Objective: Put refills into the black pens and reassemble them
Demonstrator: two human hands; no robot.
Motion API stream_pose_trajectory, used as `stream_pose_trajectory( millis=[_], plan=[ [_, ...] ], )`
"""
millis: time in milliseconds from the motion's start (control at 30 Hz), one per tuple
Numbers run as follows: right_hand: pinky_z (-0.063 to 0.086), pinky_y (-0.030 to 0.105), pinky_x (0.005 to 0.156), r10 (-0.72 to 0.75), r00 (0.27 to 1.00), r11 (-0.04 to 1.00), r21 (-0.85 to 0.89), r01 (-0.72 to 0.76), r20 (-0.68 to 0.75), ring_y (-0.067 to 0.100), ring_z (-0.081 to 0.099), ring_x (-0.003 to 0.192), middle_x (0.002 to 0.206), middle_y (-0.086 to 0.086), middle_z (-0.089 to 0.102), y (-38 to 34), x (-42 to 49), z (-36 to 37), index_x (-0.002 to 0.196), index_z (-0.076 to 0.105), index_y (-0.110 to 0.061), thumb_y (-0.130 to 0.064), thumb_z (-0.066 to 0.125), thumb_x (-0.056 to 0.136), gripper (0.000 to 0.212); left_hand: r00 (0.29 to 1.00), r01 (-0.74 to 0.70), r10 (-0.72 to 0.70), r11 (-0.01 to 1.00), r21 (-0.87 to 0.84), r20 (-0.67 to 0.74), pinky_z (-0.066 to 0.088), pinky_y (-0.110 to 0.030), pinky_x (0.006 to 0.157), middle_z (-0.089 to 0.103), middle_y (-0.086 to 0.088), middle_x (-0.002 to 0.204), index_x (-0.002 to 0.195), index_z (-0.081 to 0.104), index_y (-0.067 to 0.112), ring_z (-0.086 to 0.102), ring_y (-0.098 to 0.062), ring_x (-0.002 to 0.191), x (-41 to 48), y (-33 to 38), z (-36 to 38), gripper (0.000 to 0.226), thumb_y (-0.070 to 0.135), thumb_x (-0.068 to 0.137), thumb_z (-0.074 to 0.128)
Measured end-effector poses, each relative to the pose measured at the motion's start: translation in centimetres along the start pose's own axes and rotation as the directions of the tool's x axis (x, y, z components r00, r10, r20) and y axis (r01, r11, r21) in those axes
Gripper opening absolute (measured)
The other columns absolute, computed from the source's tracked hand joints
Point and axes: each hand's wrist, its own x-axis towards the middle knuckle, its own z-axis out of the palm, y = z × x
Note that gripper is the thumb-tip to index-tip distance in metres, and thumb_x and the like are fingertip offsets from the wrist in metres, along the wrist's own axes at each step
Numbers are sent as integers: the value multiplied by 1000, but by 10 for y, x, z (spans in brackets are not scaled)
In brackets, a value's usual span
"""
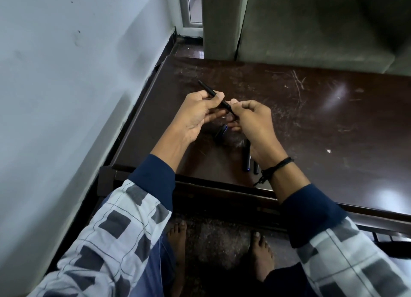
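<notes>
A slim black pen barrel [208, 89] slants up to the left above the dark wooden table [311, 123]. My left hand [198, 116] grips its middle between thumb and fingers. My right hand [251, 123] pinches the barrel's lower end with thumb and forefinger. What sits at that end is hidden by the fingers. Below the hands, another black pen [246, 158] and a short black pen part [256, 168] lie on the table near its front edge. A dark piece with a blue edge [221, 131] lies under my hands, partly hidden.
A white wall [66, 96] runs along the table's left side. A grey sofa [311, 25] stands behind the table's far edge. My bare feet [178, 247] rest on the speckled floor under the table's front edge.
</notes>
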Motion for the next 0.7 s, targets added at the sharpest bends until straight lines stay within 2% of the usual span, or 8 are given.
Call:
stream_pose_trajectory(
  millis=[200,400,500,600,700],
  plan=[
    [52,23,56,-30,1000,999,-15,30,-1,12,64,61,69,4,70,0,2,-5,90,69,-9,-11,70,98,8,1000,3,-3,1000,-14,18,59,-22,69,78,-9,88,102,69,5,77,-15,81,-2,0,2,7,9,98,66],
    [54,23,58,-19,1000,1000,23,19,-5,14,69,64,77,7,74,2,5,-3,94,69,-11,-22,73,96,12,1000,0,0,999,-36,10,59,-22,70,79,-9,90,103,69,5,77,-16,84,1,-1,-3,8,10,98,67],
    [55,22,61,-26,1000,1000,7,26,-9,13,69,66,73,5,74,2,6,-4,88,71,-10,-12,71,97,9,1000,5,-4,998,-61,19,59,-22,70,80,-9,88,104,67,4,77,-16,85,2,-2,-4,8,10,98,66],
    [56,22,63,-59,998,998,-16,59,-36,12,68,68,78,7,74,2,4,-4,88,71,-11,-5,75,92,8,1000,9,-8,997,-72,18,59,-22,69,80,-10,87,103,67,4,78,-17,86,2,-3,-4,7,9,98,66],
    [56,22,62,-31,999,999,22,32,-26,15,70,72,88,12,77,0,2,-3,90,69,-12,-17,77,93,9,1000,8,-7,998,-59,5,59,-23,70,80,-7,86,102,68,5,78,-16,85,3,-2,-4,6,10,97,67]
  ],
)
